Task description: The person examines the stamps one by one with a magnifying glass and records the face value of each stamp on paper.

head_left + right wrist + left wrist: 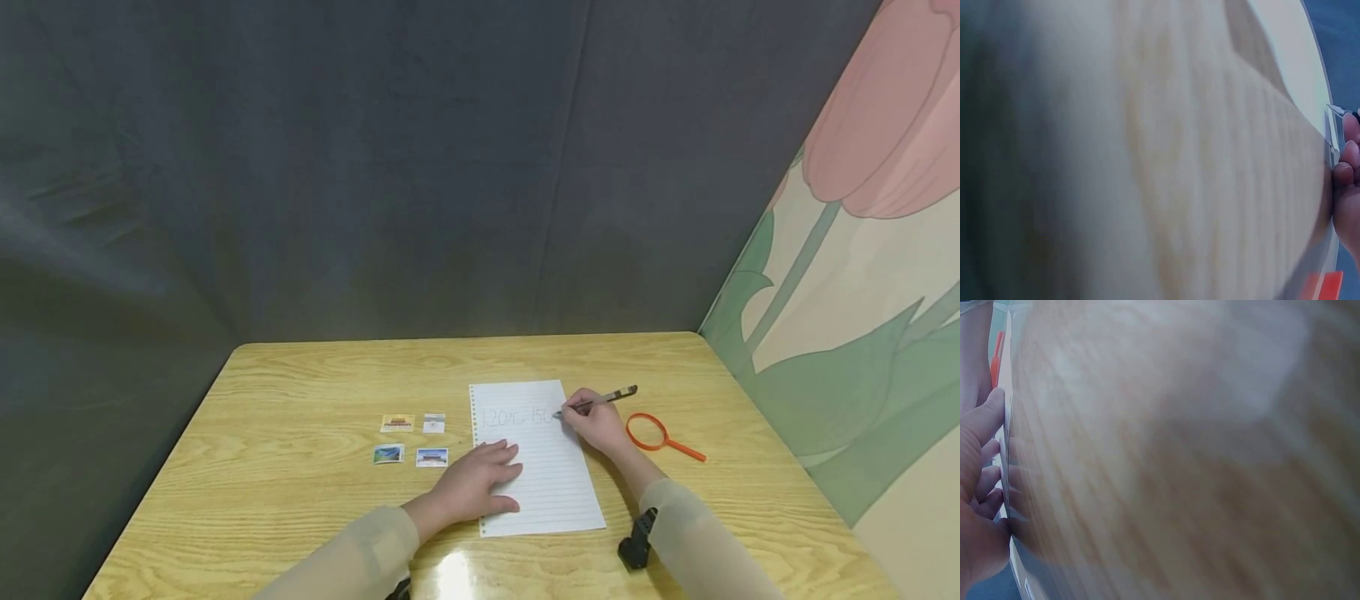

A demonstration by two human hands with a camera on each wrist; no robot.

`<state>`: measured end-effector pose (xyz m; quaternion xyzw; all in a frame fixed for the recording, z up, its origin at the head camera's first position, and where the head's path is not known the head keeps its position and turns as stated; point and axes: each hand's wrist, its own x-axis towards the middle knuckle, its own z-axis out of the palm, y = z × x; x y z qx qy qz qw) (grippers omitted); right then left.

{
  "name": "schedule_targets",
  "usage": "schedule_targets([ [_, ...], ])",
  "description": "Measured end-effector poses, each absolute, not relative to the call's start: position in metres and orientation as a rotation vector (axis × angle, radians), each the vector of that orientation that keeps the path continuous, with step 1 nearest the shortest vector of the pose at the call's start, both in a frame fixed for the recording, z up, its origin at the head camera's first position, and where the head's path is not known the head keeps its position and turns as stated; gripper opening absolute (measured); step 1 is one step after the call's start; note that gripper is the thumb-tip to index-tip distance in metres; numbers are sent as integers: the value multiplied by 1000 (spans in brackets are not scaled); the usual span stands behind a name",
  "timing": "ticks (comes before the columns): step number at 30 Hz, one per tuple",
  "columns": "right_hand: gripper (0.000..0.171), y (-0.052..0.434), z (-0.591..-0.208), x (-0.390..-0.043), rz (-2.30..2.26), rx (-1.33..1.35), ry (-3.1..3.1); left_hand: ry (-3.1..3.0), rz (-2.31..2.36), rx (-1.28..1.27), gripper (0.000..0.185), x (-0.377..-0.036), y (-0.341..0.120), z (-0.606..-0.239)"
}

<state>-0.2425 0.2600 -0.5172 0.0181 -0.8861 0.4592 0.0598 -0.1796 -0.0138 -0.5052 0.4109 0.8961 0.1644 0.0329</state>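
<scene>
On the wooden table (pixel 300 500) lies a lined sheet (pixel 551 492), pinned flat by the left hand (pixel 476 487) with fingers straight. The right hand (pixel 596 425) pinches a pen (pixel 607 398), tip on the sheet's top line (faint writing there). An orange magnifier (pixel 660 436) lies just right; four stamps (pixel 411 439) lie left.

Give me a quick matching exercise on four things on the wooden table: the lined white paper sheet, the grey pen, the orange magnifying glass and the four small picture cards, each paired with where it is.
Things:
1. lined white paper sheet
2. grey pen
3. orange magnifying glass
4. four small picture cards

Places:
A. lying untouched to the right of the sheet
B. in a small group to the left of the sheet
C. pressed flat under the left hand
D. gripped in the right hand, tip on the sheet's top line

Pairs: 1-C, 2-D, 3-A, 4-B
</scene>
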Motion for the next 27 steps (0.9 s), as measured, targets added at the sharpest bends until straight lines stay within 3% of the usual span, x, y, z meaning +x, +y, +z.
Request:
schedule_targets([
  [27, 11, 256, -516, -248, 1490, -94, -2634, 2755, 514, 1282, 60, -181, -14, -508],
])
